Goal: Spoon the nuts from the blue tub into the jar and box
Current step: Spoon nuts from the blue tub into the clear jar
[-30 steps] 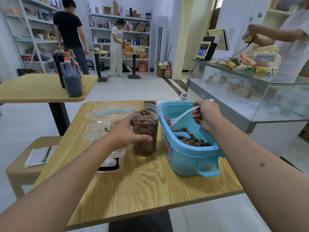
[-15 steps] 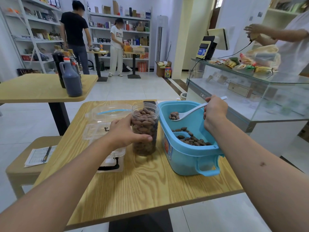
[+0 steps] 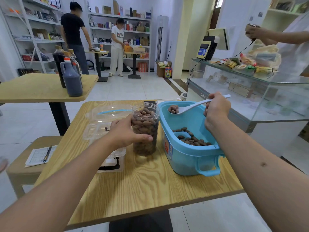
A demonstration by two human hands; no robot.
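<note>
A clear jar (image 3: 145, 131), nearly full of brown nuts, stands upright on the wooden table (image 3: 142, 185). My left hand (image 3: 124, 132) grips its left side. Right of the jar sits the blue tub (image 3: 189, 154) with a shallow layer of nuts (image 3: 192, 138) at its near end. My right hand (image 3: 216, 109) holds a white spoon (image 3: 192, 107) by the handle. Its bowl carries a few nuts and hovers over the tub's far left corner, close to the jar's mouth. A clear plastic box (image 3: 107, 124) with its lid open lies left of the jar, partly hidden by my left hand.
A second wooden table (image 3: 33, 88) with dark sauce bottles (image 3: 71, 79) stands to the left. A stool (image 3: 25, 166) with papers and a pen is beside my table. A glass counter (image 3: 250, 91) runs along the right. Two people stand at far shelves; another person's arm works over the counter.
My right hand lifted the spoon out of the tub's nuts with a load and carried it up and left toward the jar. My left hand stayed on the jar.
</note>
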